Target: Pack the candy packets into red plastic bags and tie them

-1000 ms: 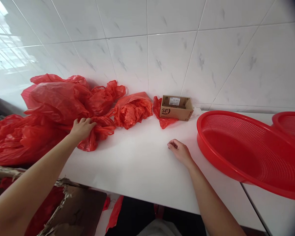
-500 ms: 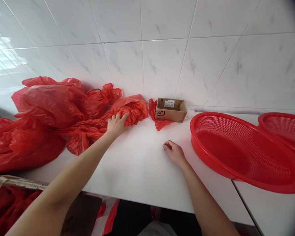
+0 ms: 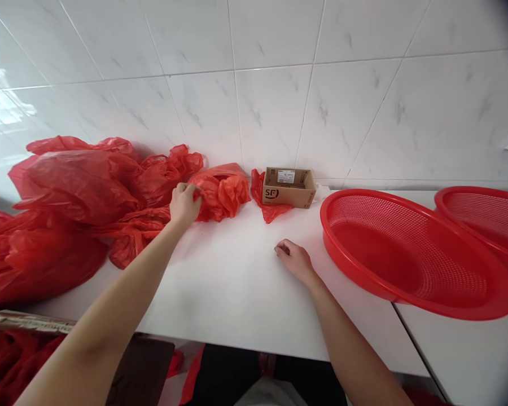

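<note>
My left hand (image 3: 185, 204) is closed at the near left edge of a crumpled red plastic bag (image 3: 223, 197), its fingertips pinching the thin film. Part of the grip is hidden behind the fingers. Loosely curled on the white table, my right hand (image 3: 294, 259) shows nothing in its fingers. Between that hand and the wall stands a small open cardboard box (image 3: 288, 194), with a piece of red plastic (image 3: 275, 213) beside and in front of it.
Several full red plastic bags (image 3: 78, 183) are heaped on the table's left. Large red plastic baskets (image 3: 355, 273) with perforated sides sit on the right. A tiled wall (image 3: 271, 113) runs behind the table (image 3: 237, 293). More red material (image 3: 12, 361) lies below the table's left edge.
My left hand has drawn back slightly left, and its spread fingers have closed on the red bag's edge. The bag's mouth has shifted. My right hand stays on the table.
</note>
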`<state>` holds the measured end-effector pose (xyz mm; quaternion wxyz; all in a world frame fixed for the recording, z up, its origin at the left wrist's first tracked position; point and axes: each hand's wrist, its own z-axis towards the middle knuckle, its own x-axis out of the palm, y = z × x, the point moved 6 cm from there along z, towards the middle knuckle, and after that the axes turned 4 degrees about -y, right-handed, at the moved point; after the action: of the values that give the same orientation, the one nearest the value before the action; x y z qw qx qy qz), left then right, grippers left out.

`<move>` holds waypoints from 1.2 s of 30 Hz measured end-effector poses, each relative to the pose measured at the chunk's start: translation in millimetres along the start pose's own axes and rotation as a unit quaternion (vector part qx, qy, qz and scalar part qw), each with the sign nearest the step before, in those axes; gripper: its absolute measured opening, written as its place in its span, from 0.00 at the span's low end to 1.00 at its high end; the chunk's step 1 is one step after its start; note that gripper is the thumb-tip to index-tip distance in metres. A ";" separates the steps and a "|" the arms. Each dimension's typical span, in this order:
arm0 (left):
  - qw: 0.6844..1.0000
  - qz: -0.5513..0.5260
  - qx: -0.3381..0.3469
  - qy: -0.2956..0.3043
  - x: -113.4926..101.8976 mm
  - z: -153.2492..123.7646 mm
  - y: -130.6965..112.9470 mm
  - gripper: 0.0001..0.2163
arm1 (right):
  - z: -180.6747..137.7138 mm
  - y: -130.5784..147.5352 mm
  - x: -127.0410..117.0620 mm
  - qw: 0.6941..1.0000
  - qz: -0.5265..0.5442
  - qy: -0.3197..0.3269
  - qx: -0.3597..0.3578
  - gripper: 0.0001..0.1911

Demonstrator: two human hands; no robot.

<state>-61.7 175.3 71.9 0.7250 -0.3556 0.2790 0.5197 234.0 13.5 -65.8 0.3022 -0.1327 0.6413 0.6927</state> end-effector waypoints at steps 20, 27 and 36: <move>0.982 0.019 0.190 -0.005 17.6 -85.9 -84.0 0.18 | 2.2 -0.5 0.1 0.999 -0.023 -0.020 -0.027 0.10; 0.980 0.068 0.189 0.005 30.5 -98.9 -76.9 0.19 | -0.3 7.8 2.3 0.996 -0.056 -0.047 -0.046 0.13; 0.983 -0.004 0.181 0.034 48.4 -106.0 -52.7 0.20 | 65.5 89.6 38.7 0.943 -0.245 0.017 -0.225 0.12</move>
<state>-0.6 105.9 -16.4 0.7695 -0.2375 0.3917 0.4449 164.3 87.0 -6.1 0.4136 -0.3619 0.4219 0.7211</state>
